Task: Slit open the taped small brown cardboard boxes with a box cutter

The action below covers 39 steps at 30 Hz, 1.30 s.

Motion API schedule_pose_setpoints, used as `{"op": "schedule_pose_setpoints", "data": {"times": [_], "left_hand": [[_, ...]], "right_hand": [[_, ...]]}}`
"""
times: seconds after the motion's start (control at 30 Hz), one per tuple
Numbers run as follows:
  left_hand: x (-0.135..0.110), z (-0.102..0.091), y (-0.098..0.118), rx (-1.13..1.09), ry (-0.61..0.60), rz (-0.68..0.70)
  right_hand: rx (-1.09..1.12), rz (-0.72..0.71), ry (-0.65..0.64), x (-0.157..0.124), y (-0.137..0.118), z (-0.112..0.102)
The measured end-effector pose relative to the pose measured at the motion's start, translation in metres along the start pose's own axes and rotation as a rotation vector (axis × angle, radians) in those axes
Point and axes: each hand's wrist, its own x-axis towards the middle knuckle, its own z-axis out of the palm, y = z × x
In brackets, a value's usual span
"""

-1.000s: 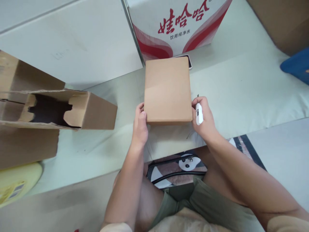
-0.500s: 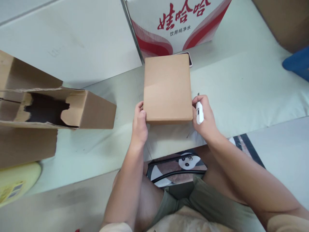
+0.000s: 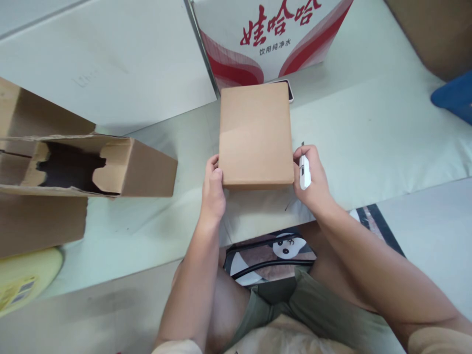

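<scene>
A plain brown cardboard box (image 3: 256, 135) stands before me on the pale green table cover, its smooth top face toward me. My left hand (image 3: 214, 191) grips the box's left side near the front corner, thumb at the edge and fingers partly hidden behind it. At the right side, my right hand (image 3: 312, 179) is closed around a small white utility knife (image 3: 304, 173), and its fingers rest against the box's right front corner. A short bit of dark blade shows at the knife's far end, pointing away from me.
An open cardboard box (image 3: 147, 169) lies on the left, near a yellow container (image 3: 33, 275). Behind stand a white box with red lettering (image 3: 273, 39) and a white panel (image 3: 110, 64). A phone-like object (image 3: 290, 91) lies partly behind my box. A blue object (image 3: 455, 98) is far right.
</scene>
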Motion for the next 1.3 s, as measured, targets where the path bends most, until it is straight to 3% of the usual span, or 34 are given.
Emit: {"op": "schedule_pose_setpoints", "data": {"times": [0.33, 1.3], "left_hand": [[0.0015, 0.0002, -0.0031, -0.010, 0.023, 0.035], [0.0009, 0.0003, -0.0038, -0.024, 0.023, 0.031]], "right_hand": [[-0.007, -0.069, 0.024, 0.0003, 0.0070, 0.0018], [-0.021, -0.041, 0.014, 0.0006, 0.0073, 0.0011]]}}
